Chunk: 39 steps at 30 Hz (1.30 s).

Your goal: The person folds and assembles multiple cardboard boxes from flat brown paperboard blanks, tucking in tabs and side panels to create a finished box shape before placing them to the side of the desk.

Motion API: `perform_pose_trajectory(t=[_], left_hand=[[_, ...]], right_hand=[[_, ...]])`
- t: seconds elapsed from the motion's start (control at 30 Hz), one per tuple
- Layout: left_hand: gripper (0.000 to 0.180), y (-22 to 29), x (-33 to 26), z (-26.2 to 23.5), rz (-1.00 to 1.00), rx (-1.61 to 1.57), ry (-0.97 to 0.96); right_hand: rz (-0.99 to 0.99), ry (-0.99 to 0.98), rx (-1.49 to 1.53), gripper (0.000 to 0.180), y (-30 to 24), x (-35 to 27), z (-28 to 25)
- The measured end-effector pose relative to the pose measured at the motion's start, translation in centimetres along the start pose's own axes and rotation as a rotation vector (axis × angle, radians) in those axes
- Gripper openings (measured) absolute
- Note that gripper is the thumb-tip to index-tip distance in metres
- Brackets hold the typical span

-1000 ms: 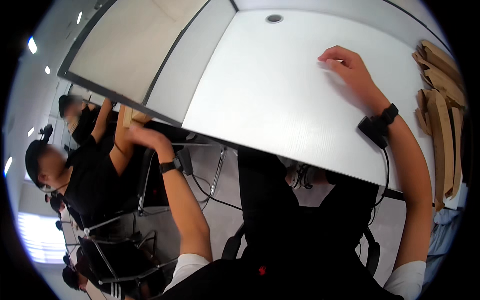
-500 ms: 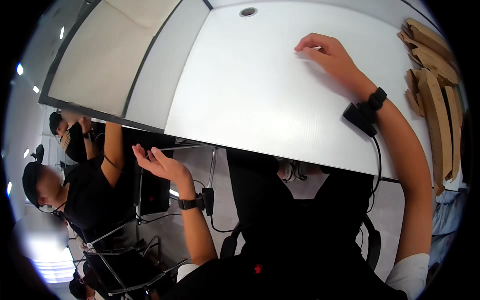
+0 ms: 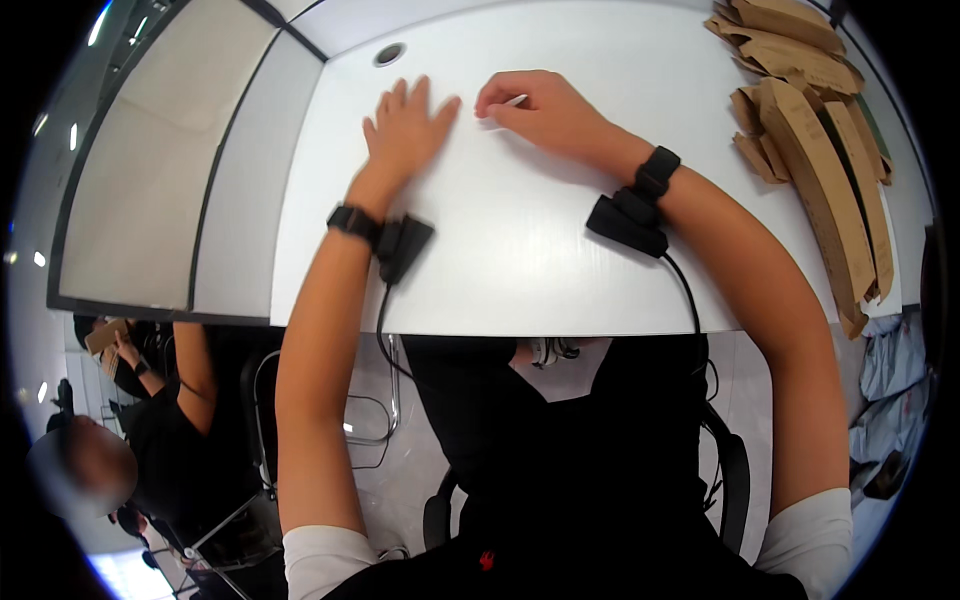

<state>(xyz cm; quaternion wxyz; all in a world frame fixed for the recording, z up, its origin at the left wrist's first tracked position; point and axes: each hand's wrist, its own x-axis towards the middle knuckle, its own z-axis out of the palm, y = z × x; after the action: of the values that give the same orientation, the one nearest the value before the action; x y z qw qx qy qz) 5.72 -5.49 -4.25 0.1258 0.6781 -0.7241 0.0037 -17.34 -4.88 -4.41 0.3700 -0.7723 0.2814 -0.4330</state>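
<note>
Over the white table (image 3: 480, 270), my left hand (image 3: 405, 135) is flat with its fingers spread, and nothing shows in it. My right hand (image 3: 545, 110) is closed in a pinch just to the right of it, low over the tabletop. A small, thin white thing (image 3: 516, 101) pokes out between the right thumb and fingers. Most of it is hidden, so its kind cannot be made out. Each wrist wears a black strap with a black device, the left one (image 3: 402, 248) and the right one (image 3: 628, 226), each with a cable.
Folded brown cardboard pieces (image 3: 815, 180) lie along the table's right side. A round cable hole (image 3: 389, 54) is at the far left. A partition (image 3: 150, 160) borders the left edge, with a person (image 3: 160, 425) beyond it. Grey plastic bags (image 3: 890, 380) are at the lower right.
My left hand has come up from beside the table onto its top, fingers spread. My right hand still pinches the white thing. The view has turned, so the table now sits straighter.
</note>
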Motion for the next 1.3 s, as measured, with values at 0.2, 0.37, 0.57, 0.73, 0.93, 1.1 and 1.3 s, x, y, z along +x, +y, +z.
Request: perform_pose_trajectory(t=[0.2,0.37,0.57,0.73,0.93,1.1,1.3], left_hand=[[0.070,-2.3,10.7,2.6,-0.086,0.024,0.181],[0.048,-4.2,13.8,2.2,-0.104,0.185,0.093],[0.039,-6.7,15.2,3.0,-0.044,0.070,0.182],[0.040,-6.5,15.2,2.4,-0.052,0.044,0.150],[0.041,-7.2,15.5,2.1,-0.084,-0.053,0.096],[0.043,-7.3,16.0,2.2,-0.106,-0.097,0.072],[0.043,-8.0,16.3,2.3,-0.077,-0.133,0.061]], right_hand=[[0.109,-0.046,0.014,0.017,-1.0,-0.2,-0.1],[0.146,-0.038,0.012,0.017,-1.6,-0.3,0.0],[0.136,-0.034,-0.044,0.016,-1.6,-0.1,-0.1],[0.158,-0.024,-0.026,0.015,-1.2,-0.2,0.0],[0.084,-0.078,-0.054,0.013,-1.4,-0.2,0.0],[0.086,-0.069,-0.042,0.013,-1.2,-0.4,0.0],[0.113,-0.075,-0.047,0.017,-1.5,-0.3,-0.1]])
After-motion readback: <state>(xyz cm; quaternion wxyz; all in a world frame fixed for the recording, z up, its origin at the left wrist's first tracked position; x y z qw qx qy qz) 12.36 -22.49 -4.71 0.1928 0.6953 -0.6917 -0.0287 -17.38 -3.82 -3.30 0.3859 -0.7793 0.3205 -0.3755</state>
